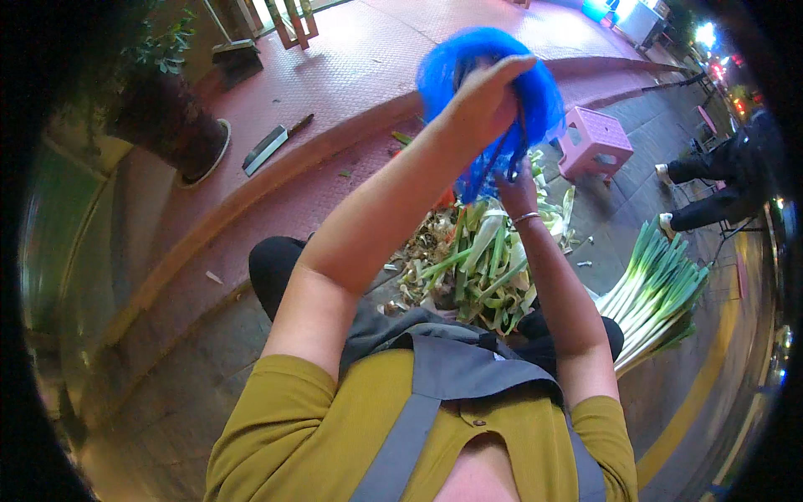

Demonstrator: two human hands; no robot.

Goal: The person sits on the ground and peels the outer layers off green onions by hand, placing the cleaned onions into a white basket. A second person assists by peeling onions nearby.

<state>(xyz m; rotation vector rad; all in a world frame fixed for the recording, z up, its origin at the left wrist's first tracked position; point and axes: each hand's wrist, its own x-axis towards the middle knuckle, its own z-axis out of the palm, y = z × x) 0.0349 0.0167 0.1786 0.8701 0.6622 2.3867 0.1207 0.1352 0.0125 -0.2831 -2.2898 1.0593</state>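
A blue plastic bag point(539, 106), blurred and partly see-through, is held up in front of me. My left hand point(492, 103) is against its upper part, thumb spread and fingers partly hidden by the blue film. Lower down, my right hand point(517, 188), with a bracelet at the wrist, grips the bag's bottom end. Dark strands or folds show between the hands; I cannot tell what they are. Below lies a heap of stripped scallion leaves and trimmings point(483, 263). To the right rests a bundle of long scallions point(652, 295), white stems towards me.
A cleaver point(266, 149) lies on the raised pink step point(351, 56). Beyond the heap stands a pink plastic stool point(596, 141). A large plant pot point(169, 132) and a dustpan point(237, 59) are at the upper left. Another person's legs point(709, 188) are at the right.
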